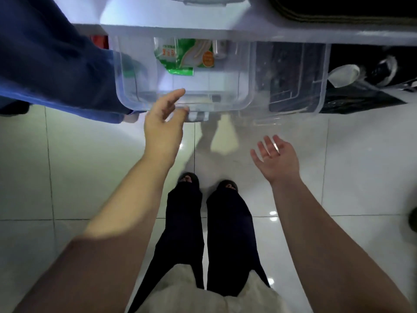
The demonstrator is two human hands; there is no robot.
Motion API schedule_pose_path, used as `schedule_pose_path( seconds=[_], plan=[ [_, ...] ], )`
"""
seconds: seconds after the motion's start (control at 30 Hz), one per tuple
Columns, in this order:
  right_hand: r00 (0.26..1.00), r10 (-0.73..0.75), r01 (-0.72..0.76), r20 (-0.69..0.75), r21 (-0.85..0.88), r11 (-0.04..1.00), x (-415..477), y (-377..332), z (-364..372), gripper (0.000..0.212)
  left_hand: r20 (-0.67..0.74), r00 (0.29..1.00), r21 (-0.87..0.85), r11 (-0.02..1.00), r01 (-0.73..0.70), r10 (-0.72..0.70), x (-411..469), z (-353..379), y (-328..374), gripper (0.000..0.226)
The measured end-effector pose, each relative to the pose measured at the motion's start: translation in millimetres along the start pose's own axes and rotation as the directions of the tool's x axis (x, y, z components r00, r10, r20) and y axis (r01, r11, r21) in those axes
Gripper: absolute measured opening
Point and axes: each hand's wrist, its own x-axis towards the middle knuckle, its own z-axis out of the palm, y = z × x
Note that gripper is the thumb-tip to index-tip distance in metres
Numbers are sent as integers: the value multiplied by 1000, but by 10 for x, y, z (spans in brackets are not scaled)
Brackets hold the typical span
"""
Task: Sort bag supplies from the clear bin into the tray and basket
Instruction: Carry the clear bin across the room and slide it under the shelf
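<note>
A clear plastic bin sits ahead of me, overhanging the edge of a white surface. Inside it lies a green and white packet with an orange sticker, and a small white item beside it. My left hand reaches to the bin's near wall with fingers apart, fingertips touching or almost touching the rim, and holds nothing. Lower and to the right, my right hand hovers palm-up over the floor, fingers spread and empty. No tray or basket can be made out for certain.
A person's blue sleeve fills the upper left beside the bin. Dark objects and a shoe lie at the upper right. A second clear container shows at the top edge. Glossy white floor tiles and my legs lie below.
</note>
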Motion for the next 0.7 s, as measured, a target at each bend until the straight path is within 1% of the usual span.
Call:
schedule_pose_path(
  seconds=[0.07, 0.17, 0.27, 0.37, 0.43, 0.5, 0.57, 0.63, 0.7],
  plan=[
    [998, 52, -54, 32, 74, 996, 71, -74, -78, 35, 103, 994, -25, 999, 48, -45, -71, 260, 102, 31],
    [981, 147, -176, 125, 261, 949, 250, -171, -147, 43, 234, 966, -2, 994, 110, -107, -154, 715, 224, 27],
    [960, 225, -273, 168, 382, 883, 436, -176, -136, 52, 372, 901, -4, 970, 244, -225, -161, 1109, 308, 29],
    [939, 278, -342, 205, 440, 830, 671, -143, -112, 63, 466, 838, 82, 957, 279, -284, -67, 1491, 363, 34],
    [942, 268, -331, 201, 441, 834, 824, -101, -137, 63, 514, 798, 180, 949, 258, -314, -12, 1778, 353, 51],
    [958, 231, -282, 172, 392, 876, 966, -70, -167, 57, 534, 773, 277, 934, 224, -344, 22, 2074, 339, 81],
    [960, 213, -268, 181, 380, 885, 1063, -45, -189, 56, 535, 769, 328, 925, 194, -351, 69, 2354, 344, 106],
    [951, 204, -283, 232, 390, 876, 1119, -20, -215, 59, 541, 766, 365, 917, 158, -348, 132, 2594, 350, 119],
    [937, 178, -290, 302, 383, 877, 1153, -2, -246, 54, 530, 775, 426, 899, 107, -344, 148, 2783, 319, 124]
  ],
)
